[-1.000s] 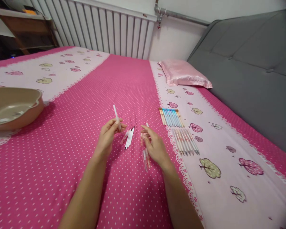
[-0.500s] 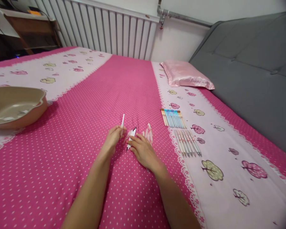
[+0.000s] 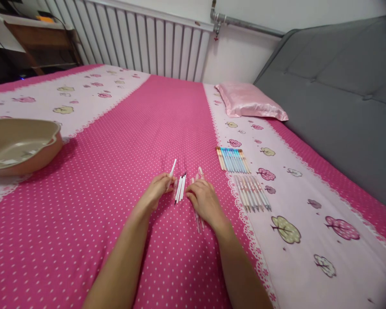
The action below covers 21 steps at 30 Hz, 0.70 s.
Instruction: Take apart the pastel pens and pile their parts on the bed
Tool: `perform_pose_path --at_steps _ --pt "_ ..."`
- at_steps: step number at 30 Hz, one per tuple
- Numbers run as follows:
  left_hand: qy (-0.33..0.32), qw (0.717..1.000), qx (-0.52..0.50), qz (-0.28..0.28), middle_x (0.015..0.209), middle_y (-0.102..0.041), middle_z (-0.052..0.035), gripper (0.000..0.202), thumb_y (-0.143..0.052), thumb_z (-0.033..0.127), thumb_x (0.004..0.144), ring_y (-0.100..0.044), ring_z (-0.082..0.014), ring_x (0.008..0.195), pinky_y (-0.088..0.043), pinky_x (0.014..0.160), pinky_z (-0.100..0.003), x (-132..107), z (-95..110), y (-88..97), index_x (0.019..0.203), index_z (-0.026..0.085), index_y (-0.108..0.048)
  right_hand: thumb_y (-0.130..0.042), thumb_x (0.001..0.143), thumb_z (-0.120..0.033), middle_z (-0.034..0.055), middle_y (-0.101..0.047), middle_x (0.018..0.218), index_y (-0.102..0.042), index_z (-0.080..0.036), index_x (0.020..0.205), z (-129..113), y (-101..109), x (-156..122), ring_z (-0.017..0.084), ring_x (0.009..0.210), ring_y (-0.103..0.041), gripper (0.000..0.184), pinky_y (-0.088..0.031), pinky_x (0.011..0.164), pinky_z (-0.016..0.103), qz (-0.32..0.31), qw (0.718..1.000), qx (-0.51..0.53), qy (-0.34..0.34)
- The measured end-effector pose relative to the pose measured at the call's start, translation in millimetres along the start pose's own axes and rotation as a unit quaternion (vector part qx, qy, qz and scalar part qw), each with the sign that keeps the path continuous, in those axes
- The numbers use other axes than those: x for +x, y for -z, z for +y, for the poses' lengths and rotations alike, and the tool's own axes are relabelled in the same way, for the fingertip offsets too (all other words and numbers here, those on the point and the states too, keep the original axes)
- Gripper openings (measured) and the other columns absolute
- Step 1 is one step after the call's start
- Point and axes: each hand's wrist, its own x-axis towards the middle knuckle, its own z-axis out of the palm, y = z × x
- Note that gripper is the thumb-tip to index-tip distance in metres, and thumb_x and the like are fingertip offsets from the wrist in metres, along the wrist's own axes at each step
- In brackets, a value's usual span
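Observation:
My left hand (image 3: 157, 191) pinches a thin white pen (image 3: 172, 168) low over the pink dotted bedspread (image 3: 116, 171), its tip pointing up and away. Just right of it lie a few white pens with black tips (image 3: 180, 189) in a small row. My right hand (image 3: 204, 201) rests knuckles up on a bunch of clear pinkish pens (image 3: 197, 216), fingers curled over them; what it grips, if anything, is hidden.
Two tidy rows of pens lie on the pale strip to the right: blue and orange ones (image 3: 232, 159), and white-pink ones (image 3: 251, 192) nearer me. A tan basin (image 3: 19, 146) sits at the left. A pink pillow (image 3: 251, 101) and grey headboard (image 3: 341, 98) stand behind.
My left hand has lowered the white pen toward the bed beside the black-tipped pens. My right hand reached left to those pens, then drew back onto the pinkish bunch.

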Motion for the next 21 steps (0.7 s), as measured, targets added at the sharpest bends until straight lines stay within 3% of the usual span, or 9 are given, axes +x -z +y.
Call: perform_pose_path --at_steps 8,14,21 --pt "-0.017 0.999 0.021 -0.04 0.074 -0.062 -0.0061 0.014 -0.062 0.029 0.071 -0.059 -0.0178 0.076 -0.045 0.07 -0.029 3 -8 0.1 0.069 0.015 -0.063 -0.043 0.085 -0.011 0.0068 -0.07 0.091 -0.067 -0.019 0.095 14 11 -2 0.02 0.087 -0.062 0.027 -0.045 0.077 0.03 0.065 0.986 0.031 -0.148" --pt "0.002 1.0 0.022 -0.01 0.078 -0.063 -0.006 0.011 -0.062 0.026 0.07 -0.059 -0.0175 0.077 -0.044 0.077 -0.03 -3 3 -3.0 0.067 0.015 -0.061 -0.048 0.087 -0.026 0.0057 -0.071 0.086 -0.064 -0.019 0.1 12 6 -2 0.019 0.078 -0.065 0.022 -0.044 0.066 0.027 0.041 0.982 0.02 -0.182" --pt "-0.006 1.0 0.017 -0.008 0.077 -0.063 -0.0059 0.01 -0.061 0.025 0.069 -0.06 -0.018 0.077 -0.045 0.077 -0.03 -3 2 -4.3 0.065 0.015 -0.061 -0.057 0.084 -0.034 0.0092 -0.07 0.082 -0.05 -0.019 0.12 -5 -11 0 0.024 0.076 -0.067 0.039 -0.044 0.062 0.03 0.02 0.975 -0.067 -0.211"
